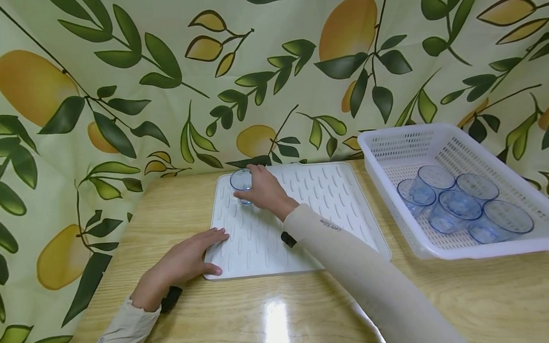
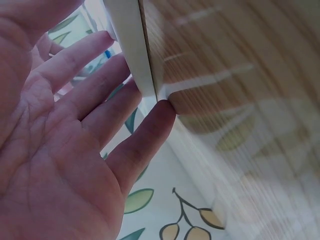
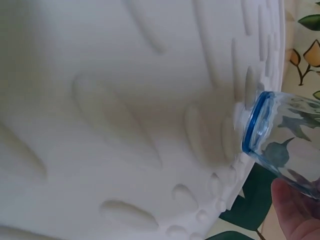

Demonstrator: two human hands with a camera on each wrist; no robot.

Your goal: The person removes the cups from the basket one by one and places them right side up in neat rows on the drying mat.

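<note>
A clear, blue-tinted drinking glass (image 1: 241,179) stands upright at the back left corner of a white drying mat (image 1: 268,247) with raised oval grooves. My right hand (image 1: 270,191) holds the glass between thumb and fingers. In the right wrist view, the thick blue base of the glass (image 3: 257,122) is close to the mat's surface; whether it touches cannot be told. My left hand (image 1: 186,258) is at the mat's front left edge, fingers extended. The left wrist view shows its fingertips against the mat's side edge (image 2: 132,45), with the palm (image 2: 60,170) bare.
To the right of the mat, a white perforated plastic basket (image 1: 389,198) contains several similar blue-tinted glasses (image 1: 459,205). Both basket and mat are on a wooden table (image 1: 180,205). A cloth printed with fruit and leaves (image 1: 271,91) hangs behind and along the left side.
</note>
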